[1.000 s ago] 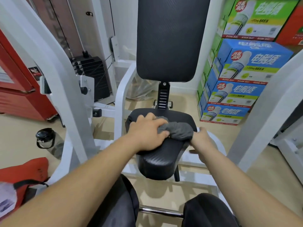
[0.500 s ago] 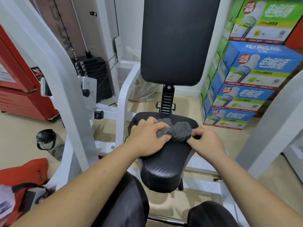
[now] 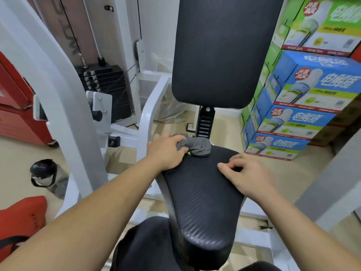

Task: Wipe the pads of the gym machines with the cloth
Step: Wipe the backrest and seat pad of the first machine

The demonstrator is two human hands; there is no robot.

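Left hand (image 3: 168,151) grips bunched cloth (image 3: 197,146) at seat pad's (image 3: 199,192) rear edge; right hand (image 3: 248,177) rests loosely on pad, holding nothing. Best: flatten cloth, sweep rear to front, lift right hand clear.

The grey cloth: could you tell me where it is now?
In the head view, the grey cloth sits bunched at the rear edge of the seat pad, held by the left hand, below the backrest.

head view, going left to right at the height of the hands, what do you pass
water bottle → white frame arm → left hand → grey cloth → right hand → stacked boxes
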